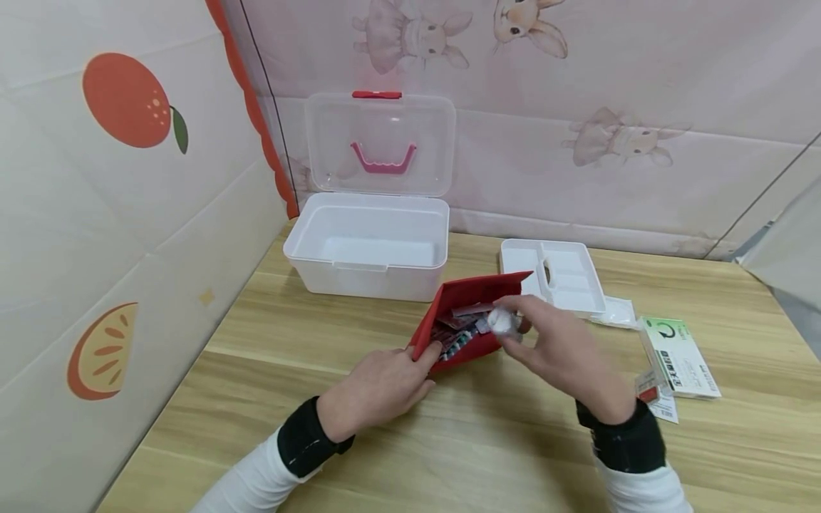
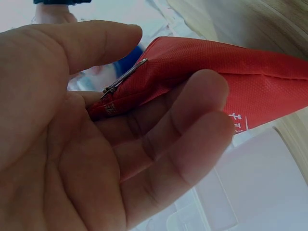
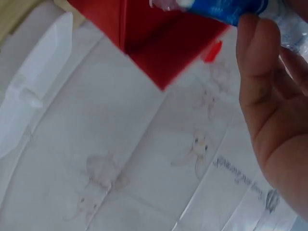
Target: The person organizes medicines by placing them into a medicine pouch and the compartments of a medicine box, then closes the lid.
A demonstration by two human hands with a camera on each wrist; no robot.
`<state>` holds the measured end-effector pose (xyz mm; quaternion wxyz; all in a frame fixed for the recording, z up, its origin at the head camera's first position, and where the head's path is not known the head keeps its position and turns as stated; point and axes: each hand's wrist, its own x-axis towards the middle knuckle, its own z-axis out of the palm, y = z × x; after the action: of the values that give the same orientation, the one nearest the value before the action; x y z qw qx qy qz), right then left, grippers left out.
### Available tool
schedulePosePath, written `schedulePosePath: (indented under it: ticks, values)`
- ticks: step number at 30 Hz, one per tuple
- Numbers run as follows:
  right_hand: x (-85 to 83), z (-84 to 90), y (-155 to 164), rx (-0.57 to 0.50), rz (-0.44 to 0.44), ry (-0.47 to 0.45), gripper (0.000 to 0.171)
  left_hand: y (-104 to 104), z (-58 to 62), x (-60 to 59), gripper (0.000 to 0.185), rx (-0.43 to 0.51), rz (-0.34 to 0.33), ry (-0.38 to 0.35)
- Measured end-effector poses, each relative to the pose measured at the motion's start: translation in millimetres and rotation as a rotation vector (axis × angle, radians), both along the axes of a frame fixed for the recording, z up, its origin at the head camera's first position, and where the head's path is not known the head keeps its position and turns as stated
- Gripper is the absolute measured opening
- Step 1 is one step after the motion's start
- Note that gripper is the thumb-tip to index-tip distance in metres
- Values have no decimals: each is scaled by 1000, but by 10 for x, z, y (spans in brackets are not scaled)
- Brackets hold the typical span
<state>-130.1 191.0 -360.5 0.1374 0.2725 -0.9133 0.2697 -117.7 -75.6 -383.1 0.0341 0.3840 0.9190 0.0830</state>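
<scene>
A red zippered pouch (image 1: 471, 288) is held with its mouth gaping, small packets (image 1: 458, 320) and a row of dark green-tipped pieces (image 1: 458, 344) showing inside. My left hand (image 1: 378, 388) grips the pouch's left corner; in the left wrist view, fingers curl at the red fabric (image 2: 192, 62) near the metal zip pull (image 2: 120, 82). At the pouch's right side, my right hand (image 1: 558, 345) pinches a white roll in clear wrap (image 1: 503, 322) between thumb and fingers, over the opening. The right wrist view shows the roll's blue label (image 3: 226, 8).
Behind the pouch stands a white plastic box (image 1: 372, 274), its clear lid (image 1: 381, 142) raised. A divided white tray (image 1: 571, 274) lies at the back right, with a flat white packet (image 1: 616, 312), a green-and-white box (image 1: 683, 360) and a small red-marked packet (image 1: 648, 388) nearby. Fabric walls border the wooden table (image 1: 256, 370).
</scene>
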Motion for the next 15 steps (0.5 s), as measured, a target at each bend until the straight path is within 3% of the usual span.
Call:
schedulePosePath:
  ticks: [5,15]
  values:
    - [-61,-193,-204,72,13,17,48,-11,2,1,40,7,-5,5]
    - [-183,-476,-337,109,56,246,45,-18,3,8,39,7,-12,43]
